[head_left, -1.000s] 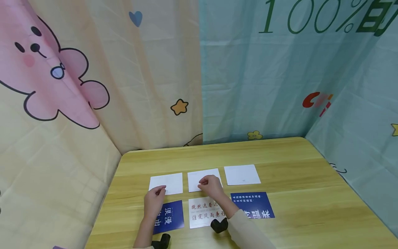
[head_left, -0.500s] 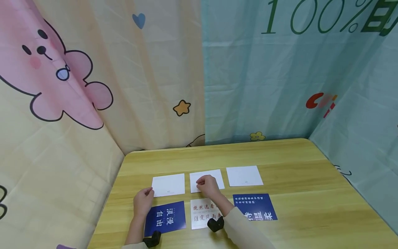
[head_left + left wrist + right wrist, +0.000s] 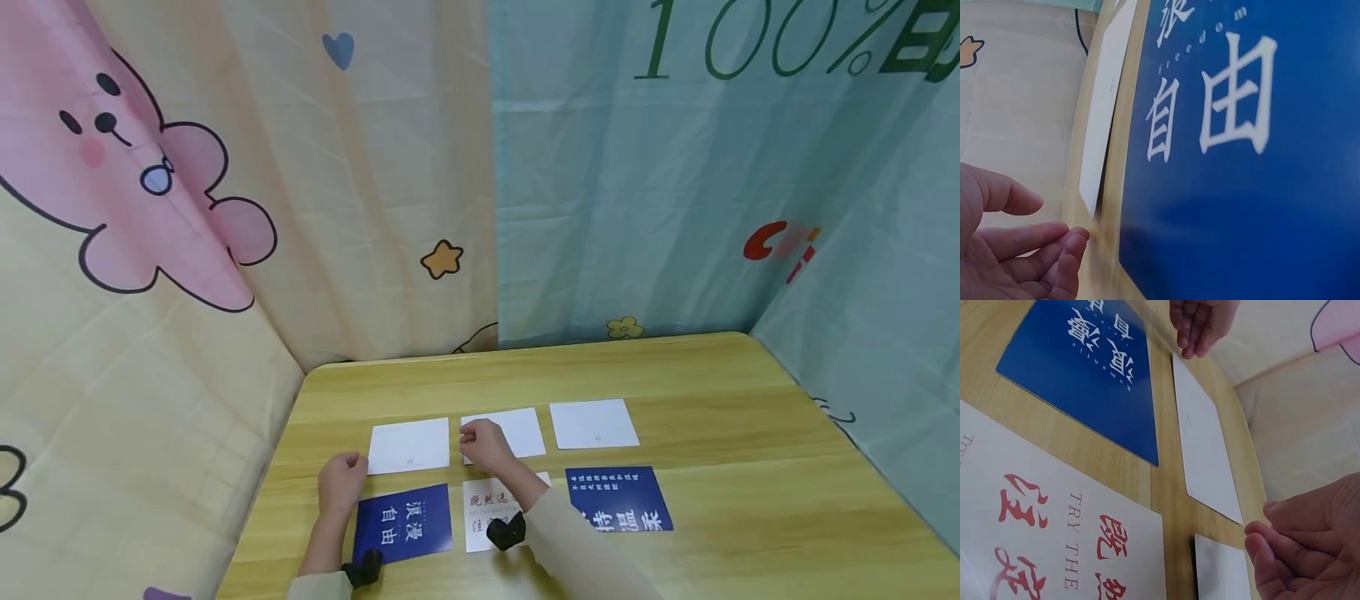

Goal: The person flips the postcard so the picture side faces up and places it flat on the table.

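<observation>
My left hand [image 3: 342, 482] is by the left end of a blank white card [image 3: 409, 447], fingers loosely bent and nothing in them. In the left wrist view, the thumb stands apart from the fingertips, which are close to the card's corner. Over the left part of the middle white card [image 3: 519, 432] is my right hand [image 3: 489, 447]; its thumb and fingertips are near each other with nothing between them. Nearer me lie a blue card with white characters [image 3: 403, 523] and a white card with red characters [image 3: 480, 500], the latter partly hidden by my right arm.
A third blank white card [image 3: 594, 424] and another blue card [image 3: 621, 497] lie on the right. The cards form two rows on the wooden table [image 3: 735, 467]. Printed curtains [image 3: 390, 183] rise behind the table and along its sides.
My left hand has drawn back leftward from over the left white card to its left end. My right hand has shifted a little left over the middle white card. The head view has turned slightly.
</observation>
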`<move>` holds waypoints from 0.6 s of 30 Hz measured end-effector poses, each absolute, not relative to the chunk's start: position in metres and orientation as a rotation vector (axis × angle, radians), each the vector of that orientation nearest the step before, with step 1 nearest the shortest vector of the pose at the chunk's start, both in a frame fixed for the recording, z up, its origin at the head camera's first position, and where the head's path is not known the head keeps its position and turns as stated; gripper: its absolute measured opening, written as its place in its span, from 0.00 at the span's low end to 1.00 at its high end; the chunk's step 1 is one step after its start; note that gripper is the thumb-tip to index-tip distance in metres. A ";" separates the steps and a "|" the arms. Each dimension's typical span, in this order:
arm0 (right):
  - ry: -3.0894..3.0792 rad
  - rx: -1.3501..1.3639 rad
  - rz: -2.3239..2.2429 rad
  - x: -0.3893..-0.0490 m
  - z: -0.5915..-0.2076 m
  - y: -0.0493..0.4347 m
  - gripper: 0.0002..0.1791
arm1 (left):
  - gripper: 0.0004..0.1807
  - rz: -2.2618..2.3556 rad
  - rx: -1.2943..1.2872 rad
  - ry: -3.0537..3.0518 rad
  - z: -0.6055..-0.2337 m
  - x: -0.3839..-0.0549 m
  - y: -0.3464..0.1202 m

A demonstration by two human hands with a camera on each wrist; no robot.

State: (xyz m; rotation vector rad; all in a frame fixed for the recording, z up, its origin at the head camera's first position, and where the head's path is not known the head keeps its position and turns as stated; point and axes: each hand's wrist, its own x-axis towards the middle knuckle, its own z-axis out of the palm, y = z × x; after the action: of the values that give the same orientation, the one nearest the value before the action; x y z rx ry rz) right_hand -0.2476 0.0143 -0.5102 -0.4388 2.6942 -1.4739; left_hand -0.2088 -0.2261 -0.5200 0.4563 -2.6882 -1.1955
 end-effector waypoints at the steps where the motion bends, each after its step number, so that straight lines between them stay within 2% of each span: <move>1: 2.686 -0.430 -1.470 -0.248 -0.511 0.013 0.13 | 0.20 -1.194 0.459 -2.693 -0.520 -0.209 -0.226; 6: 2.684 -0.402 -1.437 -0.249 -0.516 0.008 0.13 | 0.18 -1.194 0.439 -2.700 -0.522 -0.208 -0.230; 11: 2.726 -0.395 -1.396 -0.248 -0.519 0.006 0.13 | 0.11 -1.209 0.415 -2.690 -0.525 -0.212 -0.234; 14: 2.745 -0.394 -1.349 -0.247 -0.520 0.006 0.12 | 0.13 -1.226 0.416 -2.696 -0.526 -0.214 -0.234; 16: 2.755 -0.396 -1.328 -0.247 -0.520 0.006 0.10 | 0.13 -1.228 0.414 -2.694 -0.525 -0.214 -0.234; 18: 2.752 -0.395 -1.321 -0.247 -0.521 0.005 0.04 | 0.13 -1.223 0.417 -2.694 -0.525 -0.214 -0.234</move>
State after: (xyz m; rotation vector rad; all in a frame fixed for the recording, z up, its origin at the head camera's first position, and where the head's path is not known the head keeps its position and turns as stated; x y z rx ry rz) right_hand -0.2471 0.0052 -0.5206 -0.3950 2.7522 -1.3211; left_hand -0.2140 -0.2341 -0.5253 0.4170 -2.6937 -1.2230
